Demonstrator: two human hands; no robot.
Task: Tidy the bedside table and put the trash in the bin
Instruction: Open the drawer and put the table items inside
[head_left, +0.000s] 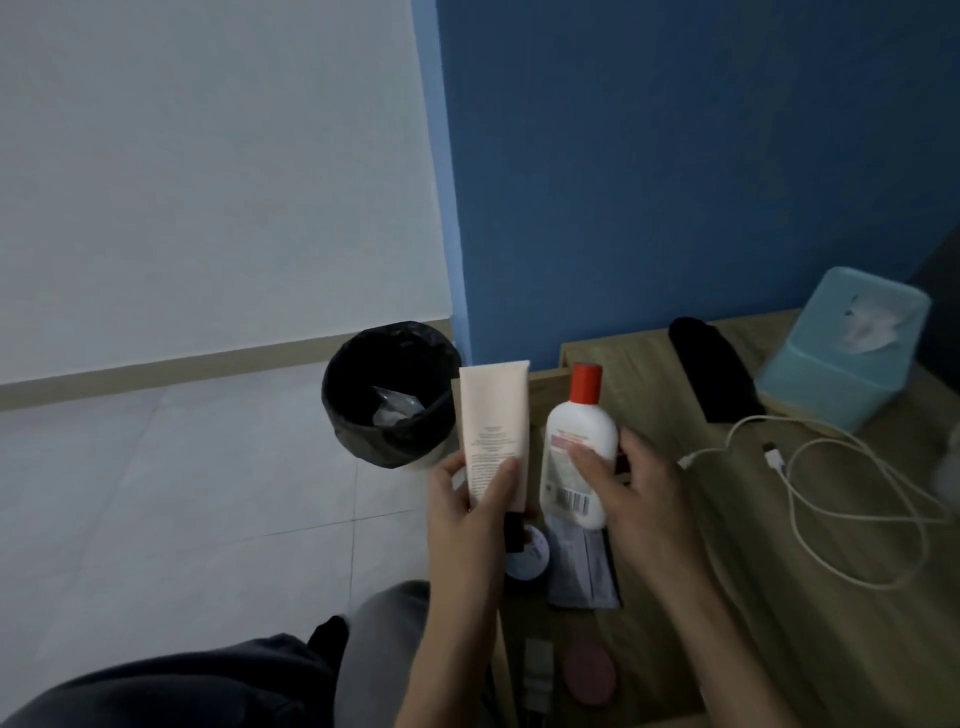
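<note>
The left hand (467, 499) is gripping the tube (496, 431) upright and the right hand (628, 483) is clamping the bottle (576, 447) at the desk's (779, 597) 9 o'clock edge, likely to stand them neatly together, bin (389, 395) waiting at 10 o'clock

tube (495, 431) cap hidden, bottle (576, 447) label blurred

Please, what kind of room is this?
Probably a bedroom corner. A wooden bedside table holds a tissue box and a charging cable, and a lined bin stands on the tiled floor beside it.
</note>
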